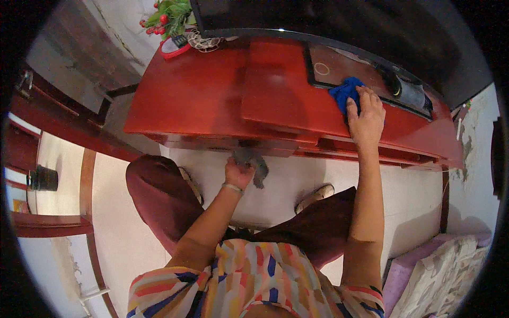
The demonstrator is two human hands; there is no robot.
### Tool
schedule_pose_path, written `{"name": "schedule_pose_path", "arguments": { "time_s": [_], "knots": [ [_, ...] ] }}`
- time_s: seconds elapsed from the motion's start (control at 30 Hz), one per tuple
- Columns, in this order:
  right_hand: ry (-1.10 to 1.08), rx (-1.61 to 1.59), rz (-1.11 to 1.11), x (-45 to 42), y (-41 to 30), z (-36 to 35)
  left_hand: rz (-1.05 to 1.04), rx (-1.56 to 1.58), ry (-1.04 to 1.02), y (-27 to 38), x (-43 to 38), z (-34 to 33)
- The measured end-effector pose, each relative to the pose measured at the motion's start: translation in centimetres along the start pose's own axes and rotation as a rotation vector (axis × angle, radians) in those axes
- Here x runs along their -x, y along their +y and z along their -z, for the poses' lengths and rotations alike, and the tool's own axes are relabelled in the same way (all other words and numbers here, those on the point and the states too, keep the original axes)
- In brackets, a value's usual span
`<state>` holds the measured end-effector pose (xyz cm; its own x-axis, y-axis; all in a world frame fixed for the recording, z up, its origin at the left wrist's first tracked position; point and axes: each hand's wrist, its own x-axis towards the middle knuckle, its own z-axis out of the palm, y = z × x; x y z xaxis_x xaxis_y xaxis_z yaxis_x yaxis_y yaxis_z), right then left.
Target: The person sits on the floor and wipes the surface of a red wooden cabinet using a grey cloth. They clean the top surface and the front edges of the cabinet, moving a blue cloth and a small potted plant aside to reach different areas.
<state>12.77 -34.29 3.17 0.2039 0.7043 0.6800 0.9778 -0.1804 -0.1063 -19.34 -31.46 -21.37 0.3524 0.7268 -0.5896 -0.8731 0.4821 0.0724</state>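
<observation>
My right hand point(366, 113) presses a crumpled blue cloth point(346, 95) onto the red wooden cabinet top point(278, 87), at the front edge of a black-framed tray or panel point(318, 84). A pale ring-shaped band point(321, 68) and a grey-and-black cylindrical object point(411, 94) lie within that frame. Below the cabinet's front edge, my left hand point(239, 173) grips a dark grey cloth point(260, 171), which hangs down over the floor. Part of this cloth is blurred, and the fingers are partly hidden by it.
A large black flat screen point(338, 20) stands along the cabinet's back. At the back left are a red-rimmed heart-shaped item point(175, 47), a tangled white cord point(203, 41) and artificial greenery with red berries point(173, 16). A patterned cushion or mattress point(441, 270) lies at the lower right.
</observation>
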Motion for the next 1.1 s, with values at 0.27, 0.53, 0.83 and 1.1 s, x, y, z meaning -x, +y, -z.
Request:
{"name": "schedule_pose_path", "arguments": {
  "time_s": [0.27,0.53,0.83,1.1],
  "knots": [
    [-0.004,-0.024,-0.016,-0.2,-1.0,0.6,-0.028,0.148,-0.180,-3.1,-2.8,-5.9],
    [-0.035,-0.010,-0.022,0.2,-0.6,0.2,0.242,0.258,-0.002,-10.6,-5.6,-4.4],
    [-0.050,-0.035,0.019,-0.5,-1.6,-0.2,-0.251,-0.830,-0.303,1.4,-7.8,4.0],
    [-0.098,0.005,0.012,-0.7,-1.3,-0.5,-0.247,-0.073,0.010,10.4,0.8,2.5]
  ]
}}
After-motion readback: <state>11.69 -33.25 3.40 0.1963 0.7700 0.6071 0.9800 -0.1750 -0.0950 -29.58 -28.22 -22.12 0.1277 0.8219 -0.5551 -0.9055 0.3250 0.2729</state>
